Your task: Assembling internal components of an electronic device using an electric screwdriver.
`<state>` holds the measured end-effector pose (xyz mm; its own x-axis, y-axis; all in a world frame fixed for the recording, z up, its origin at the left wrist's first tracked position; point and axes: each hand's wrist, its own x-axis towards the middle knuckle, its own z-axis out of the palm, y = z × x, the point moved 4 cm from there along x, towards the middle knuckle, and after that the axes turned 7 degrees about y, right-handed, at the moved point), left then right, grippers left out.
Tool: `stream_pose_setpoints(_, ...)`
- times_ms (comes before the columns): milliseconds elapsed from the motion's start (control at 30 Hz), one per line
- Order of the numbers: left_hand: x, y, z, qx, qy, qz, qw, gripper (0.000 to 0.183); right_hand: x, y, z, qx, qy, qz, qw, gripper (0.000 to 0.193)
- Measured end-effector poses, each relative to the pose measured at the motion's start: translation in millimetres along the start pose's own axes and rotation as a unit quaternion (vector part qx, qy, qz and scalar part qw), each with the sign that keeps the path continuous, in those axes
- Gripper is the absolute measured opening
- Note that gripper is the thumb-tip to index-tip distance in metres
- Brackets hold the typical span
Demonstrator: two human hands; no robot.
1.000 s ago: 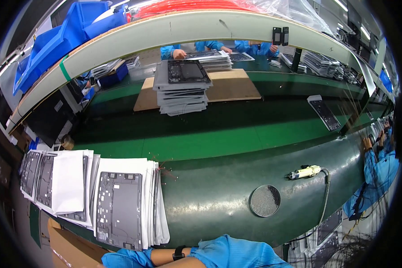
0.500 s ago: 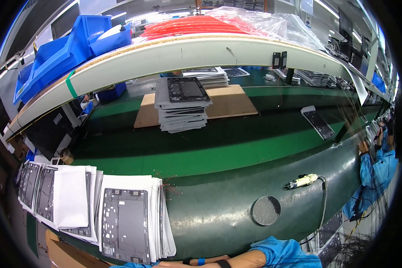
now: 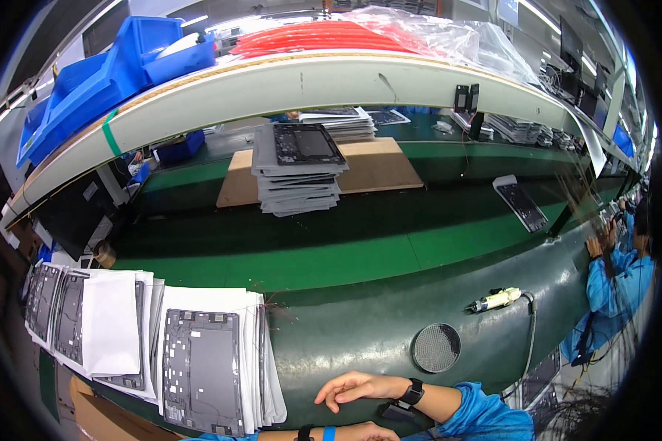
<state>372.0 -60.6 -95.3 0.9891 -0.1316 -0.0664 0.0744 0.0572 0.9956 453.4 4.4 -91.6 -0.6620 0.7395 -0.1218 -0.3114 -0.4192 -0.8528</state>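
Note:
My right hand [image 3: 354, 388] is raised over the near side of the dark work surface, fingers loosely extended and apart, with nothing in them. A black strap circles that wrist. My left hand [image 3: 374, 433] lies low at the bottom edge, partly cut off, so its fingers do not show; that wrist wears black and blue bands. Beneath my right wrist is a small black object [image 3: 403, 413] whose kind I cannot make out. To the left of both hands, a dark thin device panel [image 3: 202, 371] lies on a stack of white sleeves.
Other panels and white sleeves [image 3: 112, 323] stand at the left. A round mesh-like dish [image 3: 436, 348] and a corded electric screwdriver [image 3: 496, 300] lie to the right. Beyond the green strip rises a stack of panels [image 3: 294, 180], under a shelf [image 3: 272, 82]. A co-worker in blue [image 3: 616, 283] works at right.
My right hand has come up into view from the lower edge, apart from my left forearm. The black object now shows beneath its wrist. My left hand has shifted slightly right.

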Motion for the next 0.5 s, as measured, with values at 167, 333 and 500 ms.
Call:
stream_pose_setpoints(167, -1.1, -26.4, 4.4, -0.166, 0.044, -0.008, 0.985, 0.021, 4.7, 4.0, -6.4, -0.004, 0.028, 0.011, 1.000, 0.037)
stream_pose_setpoints(333, 0.3, -40.5, 2.1, -0.136, 0.007, -0.010, 0.991, 0.021, 4.4, 8.7, -9.7, 0.021, 0.057, -0.014, 0.998, 0.034)
stream_pose_setpoints(500, -4.3, -55.0, 6.4, -0.114, -0.034, -0.018, 0.993, 0.022, 3.8, 7.8, -9.2, 0.020, 0.063, -0.019, 0.998, 0.034)
